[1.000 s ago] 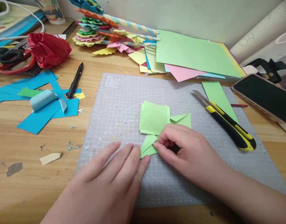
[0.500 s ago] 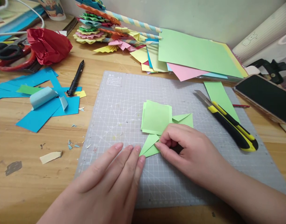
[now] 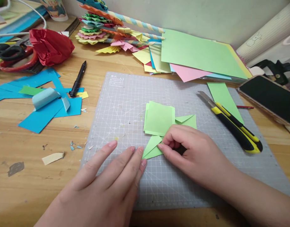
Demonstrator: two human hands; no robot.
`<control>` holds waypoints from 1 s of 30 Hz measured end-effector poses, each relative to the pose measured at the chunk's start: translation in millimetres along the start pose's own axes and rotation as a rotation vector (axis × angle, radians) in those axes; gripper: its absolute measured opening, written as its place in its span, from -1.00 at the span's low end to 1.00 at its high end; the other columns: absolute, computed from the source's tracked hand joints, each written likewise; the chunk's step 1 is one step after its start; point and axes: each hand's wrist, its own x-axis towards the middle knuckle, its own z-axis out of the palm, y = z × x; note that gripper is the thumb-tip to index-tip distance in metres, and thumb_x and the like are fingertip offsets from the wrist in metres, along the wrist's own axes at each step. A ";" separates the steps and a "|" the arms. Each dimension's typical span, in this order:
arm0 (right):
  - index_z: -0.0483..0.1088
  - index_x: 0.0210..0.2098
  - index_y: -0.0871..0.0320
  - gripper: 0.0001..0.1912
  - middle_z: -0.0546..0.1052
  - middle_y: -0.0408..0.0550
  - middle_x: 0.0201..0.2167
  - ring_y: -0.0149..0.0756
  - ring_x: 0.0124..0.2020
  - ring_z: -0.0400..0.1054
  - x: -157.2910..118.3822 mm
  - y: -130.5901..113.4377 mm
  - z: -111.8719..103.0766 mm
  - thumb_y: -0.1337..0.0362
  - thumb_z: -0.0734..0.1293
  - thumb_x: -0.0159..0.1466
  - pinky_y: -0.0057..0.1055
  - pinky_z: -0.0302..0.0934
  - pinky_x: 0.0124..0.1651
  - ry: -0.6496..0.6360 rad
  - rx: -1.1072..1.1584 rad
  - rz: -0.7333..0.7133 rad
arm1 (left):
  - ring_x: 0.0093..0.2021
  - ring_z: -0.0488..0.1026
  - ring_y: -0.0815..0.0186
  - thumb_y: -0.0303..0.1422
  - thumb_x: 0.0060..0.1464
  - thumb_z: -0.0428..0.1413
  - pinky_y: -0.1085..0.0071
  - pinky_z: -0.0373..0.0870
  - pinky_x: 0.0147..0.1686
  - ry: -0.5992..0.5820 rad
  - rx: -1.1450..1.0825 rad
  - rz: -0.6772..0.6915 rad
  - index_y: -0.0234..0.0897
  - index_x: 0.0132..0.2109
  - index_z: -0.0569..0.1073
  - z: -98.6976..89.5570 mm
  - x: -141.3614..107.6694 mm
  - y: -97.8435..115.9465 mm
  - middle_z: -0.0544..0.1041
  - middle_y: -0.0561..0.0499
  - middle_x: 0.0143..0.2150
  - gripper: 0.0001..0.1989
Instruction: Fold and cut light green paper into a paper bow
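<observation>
A folded light-green paper piece (image 3: 152, 148) with a diagonal crease lies on the grey cutting mat (image 3: 126, 104). My right hand (image 3: 187, 148) pinches its right side between thumb and bent fingers. My left hand (image 3: 114, 173) lies flat with fingers stretched out, fingertips at the paper's lower left corner. Just above is a stack of green paper squares (image 3: 159, 118). Another folded green piece (image 3: 188, 121) sits to the right of the stack, partly hidden by my right hand.
A yellow-black utility knife (image 3: 237, 126), blade out, lies on the mat's right, touching a green paper strip (image 3: 224, 97). A phone (image 3: 270, 97) lies beyond. Blue paper scraps (image 3: 38, 118), a black pen (image 3: 78, 78) and scissors (image 3: 14, 56) are left. Coloured sheets (image 3: 201, 53) lie behind.
The forefinger of my left hand has spread away from its other fingers, up and to the left. My right hand and the paper look unmoved; the whole view has shifted slightly.
</observation>
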 end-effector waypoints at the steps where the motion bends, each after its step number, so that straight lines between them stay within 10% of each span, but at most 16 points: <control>1: 0.27 -0.52 0.13 -0.81 0.36 -0.21 -0.56 -0.37 -0.48 0.23 0.0 0.1 -0.1 0.43 0.29 0.20 -0.38 0.07 -0.37 -0.001 0.000 0.002 | 0.14 0.35 0.26 -0.41 0.26 -0.26 0.12 -0.30 0.37 0.008 -0.004 -0.007 -0.30 0.09 0.46 0.3 -0.1 0.0 0.49 -0.04 0.13 -0.54; 30: 0.26 -0.51 0.12 -0.81 0.37 -0.20 -0.55 -0.35 -0.46 0.25 -0.1 -1.0 -2.2 0.43 0.28 0.21 -0.38 0.09 -0.37 -0.017 -0.035 -0.009 | 0.04 0.36 0.33 -0.45 0.21 -0.18 0.25 -0.33 0.37 0.001 -0.086 -0.040 -0.24 -0.01 0.53 -0.8 15.5 -1.1 0.53 0.05 0.02 -0.59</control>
